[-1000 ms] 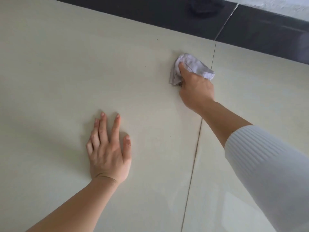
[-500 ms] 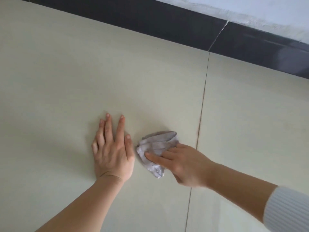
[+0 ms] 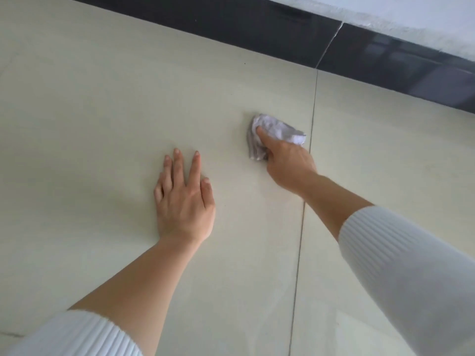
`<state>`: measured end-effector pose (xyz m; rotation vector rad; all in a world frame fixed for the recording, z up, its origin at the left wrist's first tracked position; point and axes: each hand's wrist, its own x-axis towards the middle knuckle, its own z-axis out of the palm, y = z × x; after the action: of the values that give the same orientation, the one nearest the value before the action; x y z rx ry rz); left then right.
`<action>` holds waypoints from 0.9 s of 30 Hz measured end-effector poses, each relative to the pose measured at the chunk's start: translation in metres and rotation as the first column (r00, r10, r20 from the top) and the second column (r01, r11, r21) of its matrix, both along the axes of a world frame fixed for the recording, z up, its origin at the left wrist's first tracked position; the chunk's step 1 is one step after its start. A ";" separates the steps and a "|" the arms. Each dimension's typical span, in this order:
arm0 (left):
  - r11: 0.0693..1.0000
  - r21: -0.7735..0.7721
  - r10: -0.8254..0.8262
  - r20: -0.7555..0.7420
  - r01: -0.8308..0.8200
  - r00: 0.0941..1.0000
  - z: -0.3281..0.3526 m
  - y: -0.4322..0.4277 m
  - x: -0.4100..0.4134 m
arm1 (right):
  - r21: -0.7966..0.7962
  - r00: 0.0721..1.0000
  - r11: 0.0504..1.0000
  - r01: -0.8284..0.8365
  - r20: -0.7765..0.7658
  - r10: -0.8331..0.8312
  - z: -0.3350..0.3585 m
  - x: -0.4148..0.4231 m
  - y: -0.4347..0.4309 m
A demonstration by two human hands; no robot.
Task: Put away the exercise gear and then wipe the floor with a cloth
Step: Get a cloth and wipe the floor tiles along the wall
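Floor [image 3: 102, 111]: pale cream glossy tiles fill most of the view. One thin grout line [image 3: 300, 240] runs from the bottom edge up toward the far side, and every place below is told against it.
Dark band [image 3: 257, 29]: a black, shiny skirting strip at the far end of the grout line, crossing the top of the view at a slant. A pale joint in it starts about where the grout line ends.
Wall [image 3: 411, 11]: white and rough, beyond the dark band at the far end of the grout line.
Right sleeve [image 3: 398, 265]: white ribbed knit pushed up the forearm, to the right of the grout line. The bare forearm crosses over the line.
Left sleeve [image 3: 77, 335]: the same white ribbed knit, well to the left of the grout line at the bottom edge.
Left hand [image 3: 183, 199]: palm down, flat on the floor, left of the grout line and apart from it. The fingers are straight and slightly spread, holding nothing.
Right hand [image 3: 288, 163]: just left of the grout line, with the wrist over it. The fingers are curled onto the cloth and the forefinger stretches across its top; the thumb is hidden.
Cloth [image 3: 272, 132]: a small crumpled grey-lilac rag on the floor under the right hand, just left of the grout line. Its right edge is close to the line, but whether it touches cannot be told. Of the two hands, only this one has hold of anything.
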<state>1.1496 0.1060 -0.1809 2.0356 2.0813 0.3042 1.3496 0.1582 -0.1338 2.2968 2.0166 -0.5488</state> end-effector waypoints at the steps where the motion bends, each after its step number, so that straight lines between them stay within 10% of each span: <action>1: 1.000 -0.003 -0.008 0.014 0.008 1.000 0.001 0.000 -0.001 | 0.000 0.999 0.999 -0.038 0.001 0.038 0.001 -0.007 -0.014; 9: 0.901 0.027 -0.433 -0.020 0.434 0.901 0.004 0.015 -0.079 | 0.050 0.885 0.902 -0.430 -0.174 0.432 0.004 -0.054 -0.155; 15: 0.996 0.031 -0.080 -0.082 0.083 0.993 -0.005 0.018 -0.150 | 0.033 0.605 0.607 -0.794 -0.058 0.794 -0.006 -0.050 -0.194; 20: 0.992 0.080 -0.086 -0.090 0.093 0.992 -0.006 0.016 -0.152 | 0.026 0.969 0.970 -0.243 0.051 0.242 0.008 -0.031 -0.078; 27: 0.993 0.103 -0.052 -0.051 0.057 0.997 -0.004 0.015 -0.151 | -0.002 0.989 0.990 0.144 -0.011 -0.144 -0.007 -0.036 0.049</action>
<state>0.9988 0.1212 -0.1844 2.1767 2.0738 0.3657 1.3133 0.2073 -0.1412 2.4578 1.8637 -0.5717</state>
